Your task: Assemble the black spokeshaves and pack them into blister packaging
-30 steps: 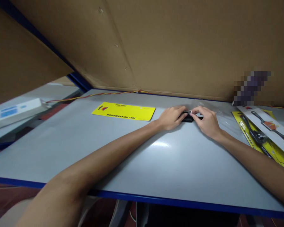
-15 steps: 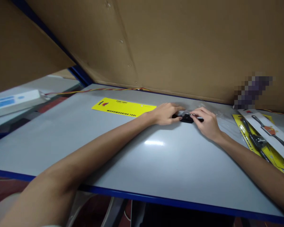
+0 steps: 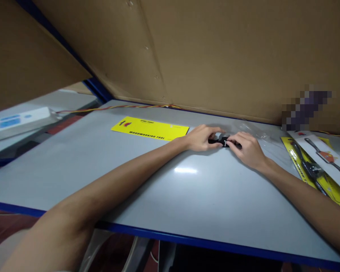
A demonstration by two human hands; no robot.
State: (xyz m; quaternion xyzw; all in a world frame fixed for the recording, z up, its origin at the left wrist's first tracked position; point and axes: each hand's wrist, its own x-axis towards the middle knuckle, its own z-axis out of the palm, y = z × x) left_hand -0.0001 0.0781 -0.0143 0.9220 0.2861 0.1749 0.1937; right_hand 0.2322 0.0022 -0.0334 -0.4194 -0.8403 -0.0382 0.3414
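A black spokeshave lies low over the grey table, its handles partly covered by my hands. My left hand grips it from the left, thumb along the near side and fingers curved over the far side. From the right, my right hand is closed on it, thumb and fingertips pinched at the small shiny part near its middle. Whether those fingertips hold a separate screw or knob is too small to tell. Crumpled clear plastic lies just behind my right hand.
A yellow backing card lies left of my hands. At right, a packaged spokeshave lies beside a white printed package. Twisted red-yellow wires run along the back panel to a power strip.
My right fingertips have shifted slightly left and down on the spokeshave's middle. The tool is turned a little, and my left thumb reaches further along it.
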